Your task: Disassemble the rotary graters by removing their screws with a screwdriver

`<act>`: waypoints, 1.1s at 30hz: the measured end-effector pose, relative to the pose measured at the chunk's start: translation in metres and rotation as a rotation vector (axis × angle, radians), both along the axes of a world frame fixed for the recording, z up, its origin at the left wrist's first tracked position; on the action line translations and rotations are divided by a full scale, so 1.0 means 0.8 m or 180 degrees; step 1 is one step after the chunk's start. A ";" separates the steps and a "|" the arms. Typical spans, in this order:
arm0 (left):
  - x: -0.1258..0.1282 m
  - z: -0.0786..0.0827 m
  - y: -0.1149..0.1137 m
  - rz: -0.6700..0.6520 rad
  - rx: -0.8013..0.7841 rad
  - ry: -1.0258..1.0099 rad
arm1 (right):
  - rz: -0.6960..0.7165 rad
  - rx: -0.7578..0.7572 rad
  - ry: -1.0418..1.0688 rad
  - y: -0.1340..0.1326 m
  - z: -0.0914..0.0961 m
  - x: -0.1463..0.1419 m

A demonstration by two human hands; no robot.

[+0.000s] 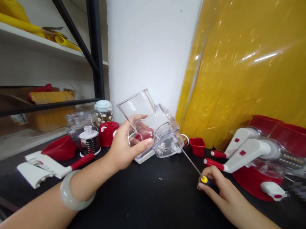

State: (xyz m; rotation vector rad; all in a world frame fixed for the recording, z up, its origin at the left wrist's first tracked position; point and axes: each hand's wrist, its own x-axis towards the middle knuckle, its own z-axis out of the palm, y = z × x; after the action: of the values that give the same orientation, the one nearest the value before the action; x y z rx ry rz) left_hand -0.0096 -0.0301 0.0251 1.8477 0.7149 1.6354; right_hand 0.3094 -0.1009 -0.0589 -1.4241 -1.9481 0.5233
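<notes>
My left hand (pixel 126 145) is closed round a clear plastic grater housing (pixel 152 123), held tilted above the black table (pixel 141 204). A pale bangle sits on that wrist. My right hand (pixel 219 189) grips a screwdriver (pixel 200 173) with a yellow-capped black handle. Its thin metal shaft points up-left into the underside of the clear housing.
Assembled red-and-white rotary graters (pixel 257 160) stand at the right before a yellow plastic sheet (pixel 256 66). At the left lie a white crank with a red handle (pixel 52 166), a metal drum (pixel 88 142), a red pusher (pixel 58 148) and a jar (pixel 103 111). A small red cup (pixel 197 146) stands behind.
</notes>
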 end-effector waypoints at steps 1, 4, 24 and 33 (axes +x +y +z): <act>0.000 0.000 0.000 -0.0004 0.0004 -0.0007 | -0.0065 0.0051 0.0036 0.002 -0.002 0.000; 0.000 -0.002 0.000 -0.0005 0.0049 -0.0024 | -0.0203 0.0156 0.0134 0.001 -0.001 -0.002; 0.000 -0.006 0.006 -0.0021 -0.0007 -0.0023 | 0.0032 -0.0064 0.0401 0.004 -0.002 0.006; 0.001 -0.002 0.009 0.0069 -0.0018 0.0008 | 0.0318 -0.0416 0.0650 -0.003 0.018 0.008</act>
State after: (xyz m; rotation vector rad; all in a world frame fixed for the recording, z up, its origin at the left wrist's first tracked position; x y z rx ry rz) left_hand -0.0090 -0.0228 0.0231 1.8444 0.7424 1.6432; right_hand 0.3158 -0.1036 -0.0447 -1.3004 -1.8555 0.8228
